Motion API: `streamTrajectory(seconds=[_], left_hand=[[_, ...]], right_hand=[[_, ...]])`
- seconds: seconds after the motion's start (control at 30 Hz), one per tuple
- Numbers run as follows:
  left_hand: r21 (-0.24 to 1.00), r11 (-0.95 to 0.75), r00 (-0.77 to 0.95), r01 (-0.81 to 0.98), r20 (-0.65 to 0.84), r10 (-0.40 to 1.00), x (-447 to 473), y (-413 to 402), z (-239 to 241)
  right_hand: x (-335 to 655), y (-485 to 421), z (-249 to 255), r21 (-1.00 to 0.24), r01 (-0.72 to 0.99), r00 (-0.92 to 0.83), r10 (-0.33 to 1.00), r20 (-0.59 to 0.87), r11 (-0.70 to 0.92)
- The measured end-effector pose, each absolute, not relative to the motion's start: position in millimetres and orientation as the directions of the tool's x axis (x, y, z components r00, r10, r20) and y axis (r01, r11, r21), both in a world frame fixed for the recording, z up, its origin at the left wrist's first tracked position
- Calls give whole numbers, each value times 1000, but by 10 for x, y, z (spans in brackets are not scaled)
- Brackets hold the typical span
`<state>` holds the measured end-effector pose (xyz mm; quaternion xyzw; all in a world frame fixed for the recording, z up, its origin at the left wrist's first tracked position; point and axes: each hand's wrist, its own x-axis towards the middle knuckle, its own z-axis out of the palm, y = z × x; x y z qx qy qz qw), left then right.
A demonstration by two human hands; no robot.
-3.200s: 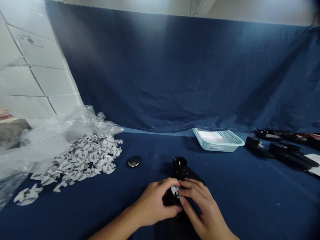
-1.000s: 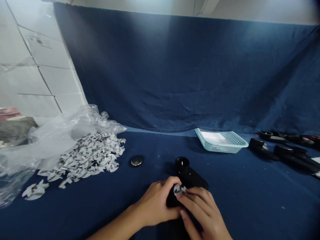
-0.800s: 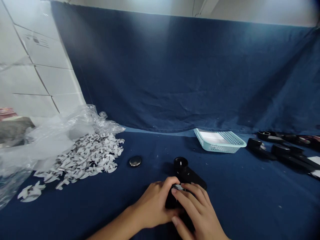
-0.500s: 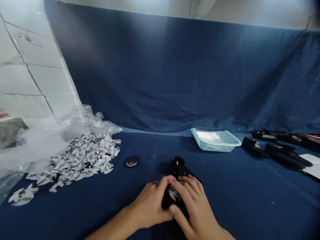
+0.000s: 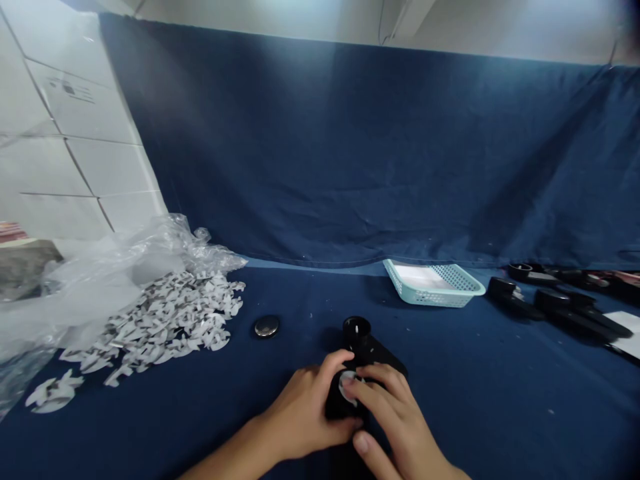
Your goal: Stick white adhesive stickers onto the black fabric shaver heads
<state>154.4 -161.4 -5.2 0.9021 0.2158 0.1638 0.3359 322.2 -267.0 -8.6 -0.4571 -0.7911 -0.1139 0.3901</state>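
Observation:
My left hand (image 5: pixel 313 412) is closed around a black round plastic housing (image 5: pixel 334 400), with the index finger and thumb along its rim. Inside the housing's opening sits a small grey-white plastic piece (image 5: pixel 346 385). On that piece rests the index fingertip of my right hand (image 5: pixel 395 413). The right hand's other fingers are spread over the far side, and its thumb stands apart near the housing's lower edge. Just beyond my hands lies a second black part with a round cup (image 5: pixel 357 328) and a flat arm. The housing's underside is hidden.
A heap of grey-white plastic pieces (image 5: pixel 175 320) spills from a clear plastic bag (image 5: pixel 125 260) at left. Nearer stands a round dark disc (image 5: pixel 267 326). A light-blue basket (image 5: pixel 440 297) is at back right, with several black parts (image 5: pixel 565 310) farther right. A blue curtain (image 5: pixel 340 147) hangs behind.
My right index finger has moved from the piece's edge onto its face. The right thumb has shifted slightly away and down. The grey-white piece now appears flatter in the housing.

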Motion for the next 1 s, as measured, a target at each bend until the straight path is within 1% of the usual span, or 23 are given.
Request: streamTrajectory(seconds=[0.03,0.1,0.27,0.4,0.53,0.73,0.87,1.0], left_hand=[[676,-679,852,285,145,503,1542,-1612,-61],[668,-683,849,295,144,508,1538,-1612,-68],[647,-696,846,312,144,513,1549,-1634,-19],[658,-692,854,298,141,502,1560,-1657,23],[637,-699,851,325,126,511,1555,-1669,37],[633,-709,852,310,146,502,1556,-1660,11],[658,-697,857,286,151,494,1556,-1640,-22],[663,-693,861,285,140,488,1550,-1631,-36]], right_hand=[[3216,-2657,-81,-144,817,-310,637,706,558],[3206,-2635,-77,-132,830,-333,672,661,542],[3227,-2624,-72,-219,861,-264,770,581,459],[3250,-2634,-71,-279,852,-212,780,588,442],[3248,-2632,-86,-336,823,-179,771,612,458],[3253,-2622,-104,-315,846,-146,756,639,430],[3249,-2636,-89,-314,849,-126,740,661,425],[3253,-2666,-105,-400,791,-123,761,637,463]])
